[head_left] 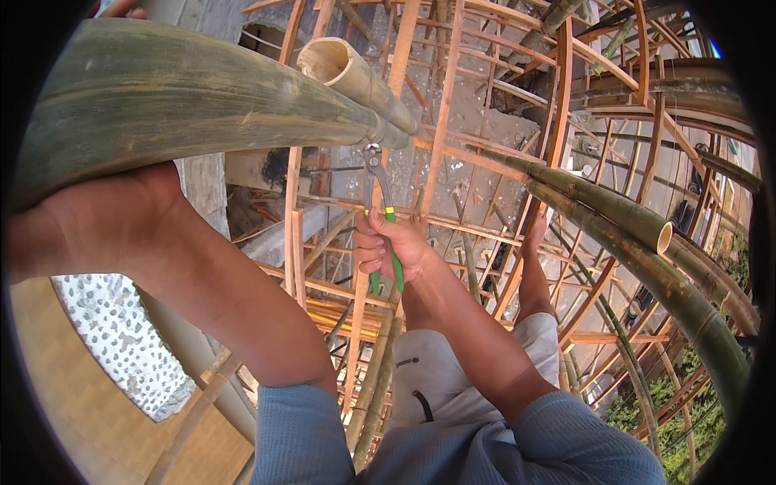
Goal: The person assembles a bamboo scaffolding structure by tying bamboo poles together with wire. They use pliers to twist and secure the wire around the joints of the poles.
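Note:
My right hand [391,242] is closed around the green handles of end-cutting pincers [377,166]. Their metal jaws point away from me and sit at the underside of a thick green bamboo pole [202,97], by what looks like a small bit of wire. My left arm [226,283] is hooked round this pole from below. At the upper left edge a bit of skin, seemingly my left hand [121,6], shows beyond the pole; its fingers are mostly cut off. A second bamboo pole [376,89], with a hollow cut end, lies against the thick one.
Below me is a lattice of reddish timber strips [443,105], with rubble ground far down. More bamboo poles [647,283] run along the right. My bare foot [535,230] is on the framework. A white speckled panel [117,331] stands at the lower left; green plants [695,420] grow at lower right.

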Demonstrator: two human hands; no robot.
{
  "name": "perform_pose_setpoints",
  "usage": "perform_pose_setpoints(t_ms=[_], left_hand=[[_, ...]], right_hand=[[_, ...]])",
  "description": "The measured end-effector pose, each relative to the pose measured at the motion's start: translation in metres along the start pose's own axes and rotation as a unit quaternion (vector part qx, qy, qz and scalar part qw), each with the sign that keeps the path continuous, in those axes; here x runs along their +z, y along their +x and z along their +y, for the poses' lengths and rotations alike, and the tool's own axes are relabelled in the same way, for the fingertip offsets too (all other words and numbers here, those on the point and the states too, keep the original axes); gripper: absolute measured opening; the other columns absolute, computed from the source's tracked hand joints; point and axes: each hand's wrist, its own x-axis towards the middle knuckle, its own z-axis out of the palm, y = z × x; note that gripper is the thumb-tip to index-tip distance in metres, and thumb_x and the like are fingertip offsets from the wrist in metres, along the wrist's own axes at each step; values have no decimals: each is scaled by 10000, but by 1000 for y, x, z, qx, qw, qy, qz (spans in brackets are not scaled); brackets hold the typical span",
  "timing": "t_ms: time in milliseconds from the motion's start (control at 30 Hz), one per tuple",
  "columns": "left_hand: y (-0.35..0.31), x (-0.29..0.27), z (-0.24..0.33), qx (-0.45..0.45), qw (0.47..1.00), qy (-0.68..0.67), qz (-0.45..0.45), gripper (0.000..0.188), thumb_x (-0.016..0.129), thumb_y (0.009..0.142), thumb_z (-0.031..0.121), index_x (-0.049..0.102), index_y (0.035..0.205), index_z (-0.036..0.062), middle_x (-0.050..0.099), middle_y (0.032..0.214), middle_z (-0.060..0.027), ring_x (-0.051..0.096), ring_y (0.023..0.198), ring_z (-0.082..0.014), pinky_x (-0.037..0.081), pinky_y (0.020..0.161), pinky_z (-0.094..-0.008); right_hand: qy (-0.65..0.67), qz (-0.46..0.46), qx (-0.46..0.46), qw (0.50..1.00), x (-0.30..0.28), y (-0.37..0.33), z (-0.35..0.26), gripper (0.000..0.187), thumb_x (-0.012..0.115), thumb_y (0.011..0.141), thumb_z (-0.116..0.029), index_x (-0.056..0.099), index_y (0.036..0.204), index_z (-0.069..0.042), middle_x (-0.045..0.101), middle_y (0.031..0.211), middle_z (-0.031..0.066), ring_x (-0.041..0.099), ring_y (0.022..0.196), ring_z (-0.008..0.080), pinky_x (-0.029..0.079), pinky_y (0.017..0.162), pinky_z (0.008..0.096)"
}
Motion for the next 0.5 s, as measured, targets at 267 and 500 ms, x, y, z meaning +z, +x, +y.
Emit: perform_pose_setpoints(t_ms=[267,500], left_hand=[[-248,-117,-69,-667,738,-50,94,531,412,985,516,545,1098,15,600,1063,-177,563,1088,-320,422,967,-473],[-298,-114,-132,-615,560,-554,-39,455,550,951,477,556,1073,39,640,927,-181,646,891,-279,520,803,-391]], right_hand=[[-386,228,44,893,-1,-20,-36,384,618,944,-408,450,745,-125,363,603,-50,369,514,88,349,473,280],[-234,141,91,958,-8,-27,-25,378,637,929,-417,464,766,-123,387,617,-42,391,526,89,349,480,279]])
